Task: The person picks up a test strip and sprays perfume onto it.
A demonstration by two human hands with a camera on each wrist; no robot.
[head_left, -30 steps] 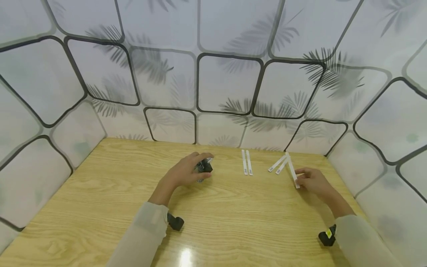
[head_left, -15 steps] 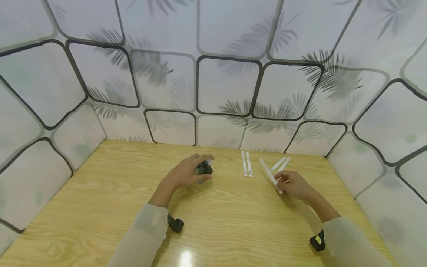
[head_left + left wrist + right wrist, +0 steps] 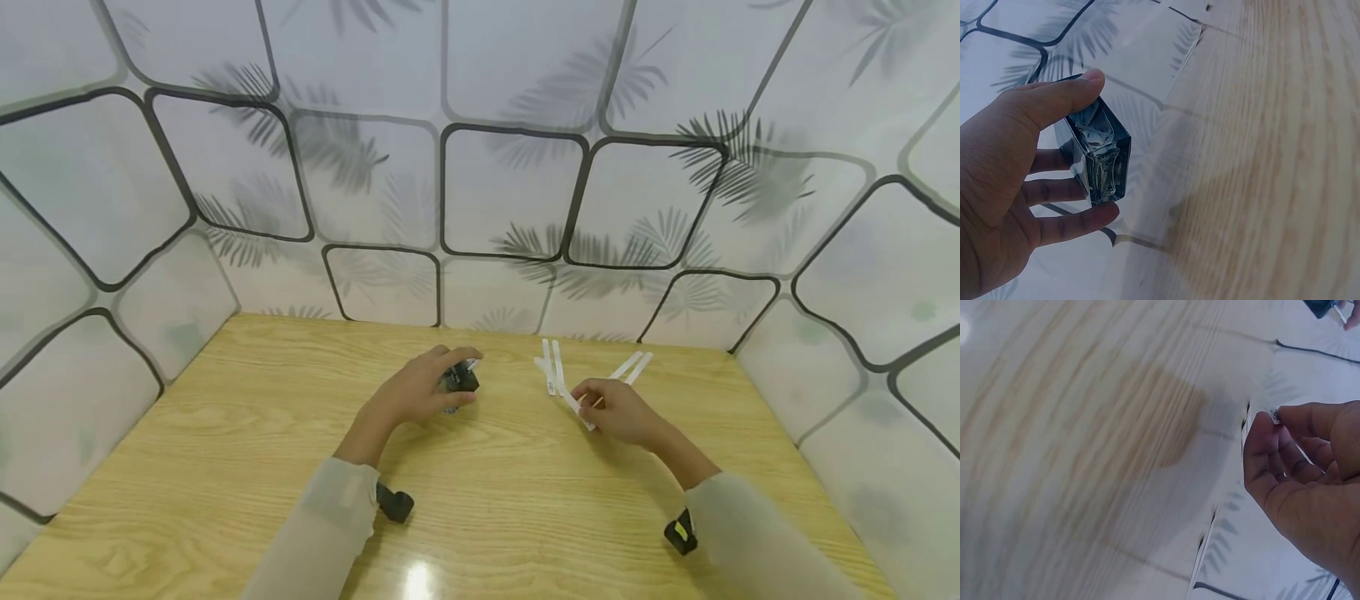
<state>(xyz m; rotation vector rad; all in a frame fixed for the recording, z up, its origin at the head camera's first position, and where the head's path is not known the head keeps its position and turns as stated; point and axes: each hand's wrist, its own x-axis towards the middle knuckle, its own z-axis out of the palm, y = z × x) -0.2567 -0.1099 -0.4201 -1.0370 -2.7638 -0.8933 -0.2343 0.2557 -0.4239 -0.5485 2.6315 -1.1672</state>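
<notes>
My left hand (image 3: 408, 390) holds a small clear, dark-tinted glass perfume bottle (image 3: 1105, 147) with a black top, thumb on one side and fingers round the other. In the left wrist view the bottle is tilted toward the camera. My right hand (image 3: 618, 410) pinches one end of a white paper test strip (image 3: 572, 400) between thumb and fingertips. Its far end reaches left across a pair of like strips (image 3: 547, 358) in the head view; whether they touch I cannot tell. Behind my right hand lie two more strips (image 3: 626, 365), partly hidden by it.
The wood-grain table (image 3: 225, 442) ends at a wall covering (image 3: 510, 192) with a stone-and-leaf pattern, which also closes in both sides. A black wrist camera is strapped at each sleeve.
My right hand has picked the strip off the right-hand group and carried it left to the pair near the middle. The left hand and perfume bottle have stayed in place.
</notes>
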